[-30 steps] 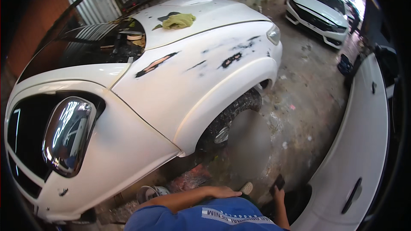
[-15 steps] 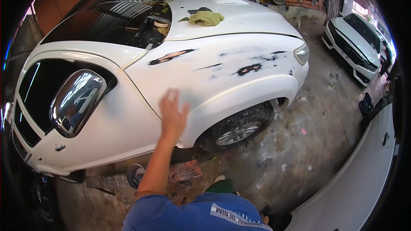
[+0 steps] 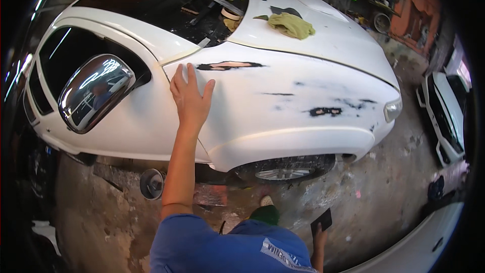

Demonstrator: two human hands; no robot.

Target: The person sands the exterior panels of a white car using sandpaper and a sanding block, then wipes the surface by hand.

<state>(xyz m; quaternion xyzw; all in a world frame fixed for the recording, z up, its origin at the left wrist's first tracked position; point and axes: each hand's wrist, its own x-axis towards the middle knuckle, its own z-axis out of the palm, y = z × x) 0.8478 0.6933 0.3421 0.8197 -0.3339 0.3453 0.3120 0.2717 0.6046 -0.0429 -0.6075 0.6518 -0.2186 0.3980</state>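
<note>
Bare left hand [image 3: 191,102] spread at a white front fender [image 3: 260,116], flat dark rectangular pad [image 3: 322,220] in the bare right hand [image 3: 320,236]

The left hand lies over the rear end of the fender, beside its seam with the white door [image 3: 151,131]. Its fingers and thumb are apart, with nothing between them; whether the palm touches the surface cannot be told. The right hand, low and to the right, is closed on the lower edge of the pad, which it holds above the stained concrete floor [image 3: 376,210], well apart from the fender.

The fender fills the middle of the scene. A long black-edged bare patch [image 3: 230,65] lies along its upper part, just right of the left fingertips; a smaller dark patch [image 3: 325,111] lies farther right, near the clear headlight [image 3: 393,110]. To the left stands a shiny chrome side mirror [image 3: 96,93].

On the far side, a crumpled yellow-green cloth [image 3: 291,25] rests on the white hood [image 3: 338,38]. A round grey bucket [image 3: 152,184] stands on the floor at near left, and another white car [image 3: 444,116] stands at far right.
</note>
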